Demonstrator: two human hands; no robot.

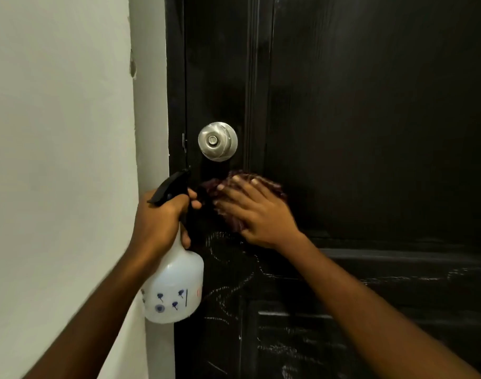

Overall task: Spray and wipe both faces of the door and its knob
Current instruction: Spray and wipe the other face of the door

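Observation:
A black panelled door [356,119] fills the right of the view, closed against its frame. Its round silver knob [217,141] sits near the left edge. Just below the knob, my right hand [257,213] lies flat with fingers spread, pressing a dark red cloth [235,224] against the door face. My left hand [162,222] grips the neck of a white spray bottle [173,288] with a black trigger head, held upright beside the door's edge, nozzle toward the door. Chalky scribbles mark the door's lower panels.
A pale plaster wall [59,160] stands to the left of the black door frame [175,77], with a chipped spot on its corner edge. Only wall and door are in view.

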